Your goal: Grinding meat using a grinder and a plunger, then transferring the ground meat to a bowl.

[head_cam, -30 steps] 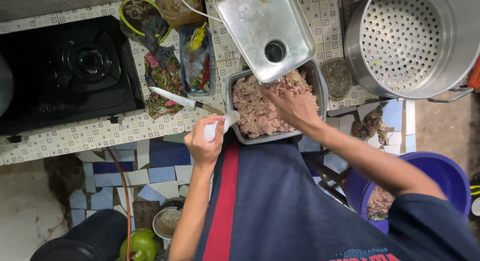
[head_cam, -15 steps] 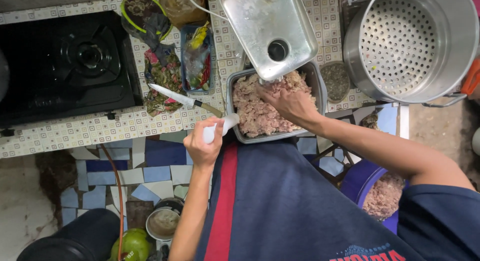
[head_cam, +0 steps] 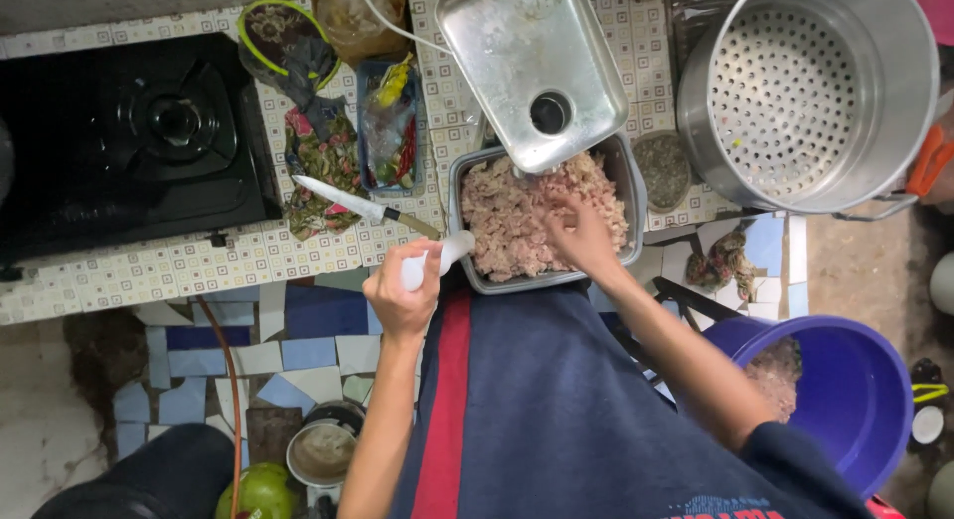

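1. Right now the left hand has its grip closed round a white pestle-like handle, held just off the near-left corner of the metal tray.
2. The right hand is pressed down into the minced meat that fills the tray; its fingers are spread on the mince, clamped on nothing that I can see.
3. The tray sits on the tiled bench, partly under the steel hopper pan with a round hole.
4. A knife lies on the bench just left of the tray, beside bags of herbs and chillies.
5. Far left is a black gas stove; far right, a big perforated steamer pot.
6. Down near the right, a purple bucket stands on the floor.
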